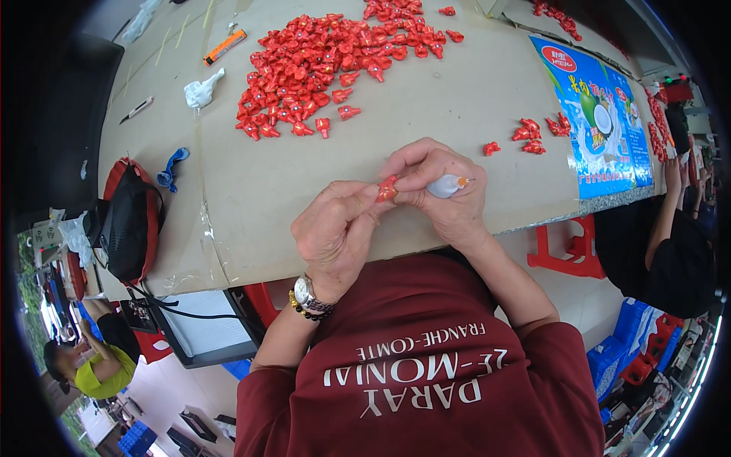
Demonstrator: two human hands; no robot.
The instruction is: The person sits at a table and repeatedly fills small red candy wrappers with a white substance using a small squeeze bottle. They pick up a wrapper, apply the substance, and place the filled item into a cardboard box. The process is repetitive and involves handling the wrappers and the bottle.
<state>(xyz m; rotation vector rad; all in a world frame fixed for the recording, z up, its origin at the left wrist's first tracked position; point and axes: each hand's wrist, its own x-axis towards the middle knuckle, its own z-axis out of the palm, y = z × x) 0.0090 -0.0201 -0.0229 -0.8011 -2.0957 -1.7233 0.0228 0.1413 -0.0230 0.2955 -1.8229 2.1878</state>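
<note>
A small red part [387, 189] is pinched between the fingertips of my two hands, just above the table's near side. My left hand [333, 226] has its thumb and forefinger closed on one side of it; a watch and a beaded bracelet circle that wrist. From the other side my right hand [451, 209] grips the same part. Tucked in the right palm is a small whitish squeeze bottle [442, 186] with an orange tip pointing right. Beyond my hands lies a big heap of similar red parts [304, 72], some scattered at its edge.
Several loose red parts [527, 135] lie to the right, near a blue printed sheet [590, 114]. At left are a crumpled white wrapper [202, 89], an orange box [225, 47], a pen [137, 110], a blue crumpled wrapper [173, 169] and a black-red bag [131, 221]. A co-worker [647, 251] sits at right.
</note>
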